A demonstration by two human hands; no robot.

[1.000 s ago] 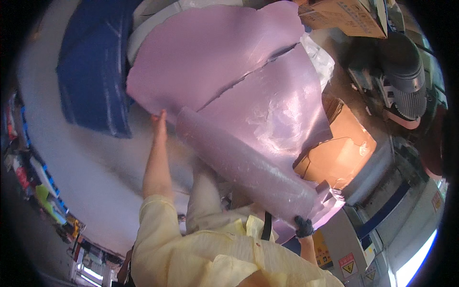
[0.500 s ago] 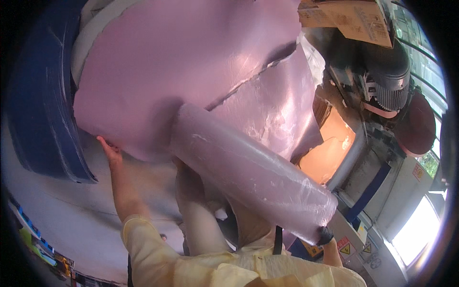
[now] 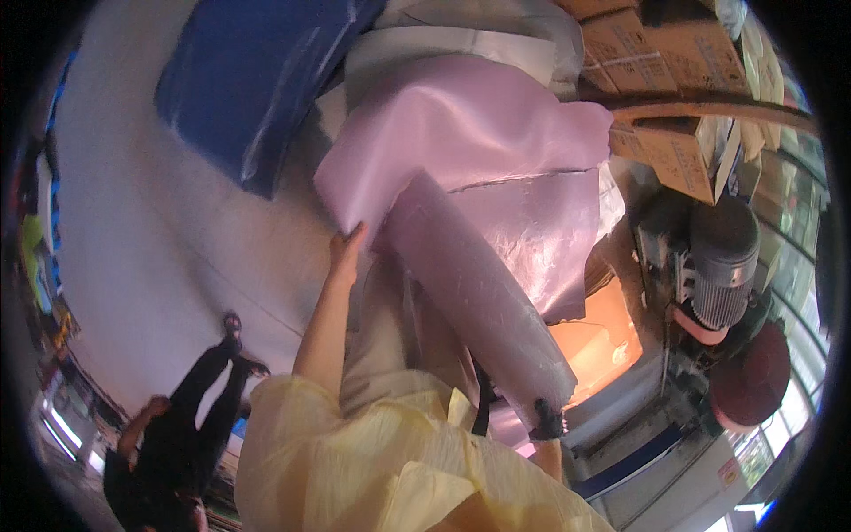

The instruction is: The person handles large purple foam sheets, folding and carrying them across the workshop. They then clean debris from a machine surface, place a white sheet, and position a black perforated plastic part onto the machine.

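A large pink-mauve sheet (image 3: 461, 124), smooth and flexible with ragged edges, lies spread in front of me. My left hand (image 3: 347, 250) is closed on its near left edge, which is lifted into a fold. Slanting across my body is a thick mauve roll (image 3: 487, 284) of similar material with a shiny surface. My right hand (image 3: 548, 421), in a black glove, grips the roll's lower right end; the fingers are partly hidden. Beside the roll, under a long ragged edge, lies another pink-mauve piece (image 3: 532, 230).
A dark blue curved sheet (image 3: 257, 80) stands at the far left. Cardboard boxes (image 3: 674, 71) are stacked at the far right, above a grey finned motor (image 3: 722, 266). An orange-brown sheet (image 3: 603, 341) lies right of the roll. A person in dark clothes (image 3: 177, 434) is at lower left.
My view has swung left, bringing the other person into sight. My left hand has drawn the sheet's edge inward toward the roll and now grips it. The right hand stays at the roll's end.
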